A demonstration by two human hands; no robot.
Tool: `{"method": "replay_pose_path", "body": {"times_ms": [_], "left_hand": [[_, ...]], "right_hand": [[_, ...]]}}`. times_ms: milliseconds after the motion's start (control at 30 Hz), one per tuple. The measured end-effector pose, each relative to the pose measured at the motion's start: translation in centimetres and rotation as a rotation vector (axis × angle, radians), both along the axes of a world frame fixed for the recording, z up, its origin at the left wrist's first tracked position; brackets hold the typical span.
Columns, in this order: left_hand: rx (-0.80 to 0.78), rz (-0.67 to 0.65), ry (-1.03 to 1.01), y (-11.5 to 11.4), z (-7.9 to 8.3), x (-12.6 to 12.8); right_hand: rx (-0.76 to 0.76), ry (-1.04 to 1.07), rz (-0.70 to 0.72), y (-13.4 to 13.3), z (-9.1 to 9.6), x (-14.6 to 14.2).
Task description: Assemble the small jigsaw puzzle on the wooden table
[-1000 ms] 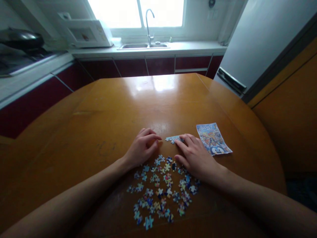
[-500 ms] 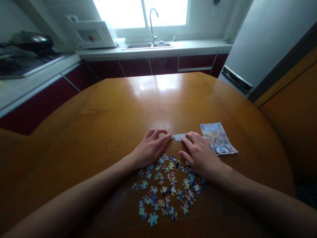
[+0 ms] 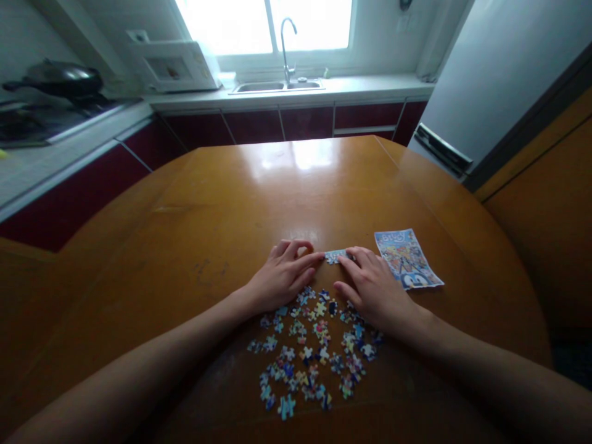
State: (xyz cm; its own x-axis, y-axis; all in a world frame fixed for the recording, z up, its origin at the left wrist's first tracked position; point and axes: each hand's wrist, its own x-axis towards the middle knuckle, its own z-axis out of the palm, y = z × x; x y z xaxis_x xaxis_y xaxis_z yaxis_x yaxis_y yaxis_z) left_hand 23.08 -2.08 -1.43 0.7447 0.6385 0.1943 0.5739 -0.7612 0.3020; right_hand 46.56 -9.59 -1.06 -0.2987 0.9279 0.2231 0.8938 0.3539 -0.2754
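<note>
A narrow strip of joined jigsaw puzzle pieces (image 3: 335,256), pale blue and white, lies on the table between my hands. My left hand (image 3: 287,275) reaches its left end with an outstretched index finger, the other fingers curled beneath the palm. Over the right end, my right hand (image 3: 377,287) presses down with its fingertips, holding the strip against the wood; its thumb is apart from the strip. Many loose puzzle pieces (image 3: 320,309) are scattered on the near side of both hands, some partly covered by them.
A printed picture sheet (image 3: 407,258) lies right of my right hand on the brown wooden table (image 3: 222,209). Beyond the table are a counter with a sink (image 3: 259,87), a faucet (image 3: 287,52) and a white microwave (image 3: 176,66). A pan (image 3: 65,79) sits on the stove, and a fridge (image 3: 490,80) stands at right.
My left fingertip has moved slightly right along the strip, and more of the left hand's curled fingers shows. The right hand and the loose pieces have stayed nearly where they were.
</note>
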Motion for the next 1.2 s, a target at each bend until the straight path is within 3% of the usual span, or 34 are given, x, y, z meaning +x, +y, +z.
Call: {"method": "replay_pose_path", "body": {"times_ms": [333, 633, 767, 967, 1200], "left_hand": [[-0.169, 0.044, -0.218, 0.8, -0.1, -0.4], [-0.175, 0.053, -0.240, 0.7, 0.0, -0.3], [-0.239, 0.093, -0.368, 1.0, 0.1, -0.4], [-0.393, 0.194, -0.585, 1.7, 0.1, -0.7], [-0.532, 0.194, -0.575, 1.9, 0.2, -1.0]], "right_hand": [[-0.005, 0.073, -0.040, 0.4, 0.9, 0.2], [0.022, 0.101, -0.051, 1.2, 0.3, 0.9], [0.024, 0.123, -0.045, 1.3, 0.0, 1.1], [0.069, 0.290, -0.009, 1.3, 0.8, 1.0], [0.192, 0.441, 0.002, 0.9, 2.1, 0.9]]}}
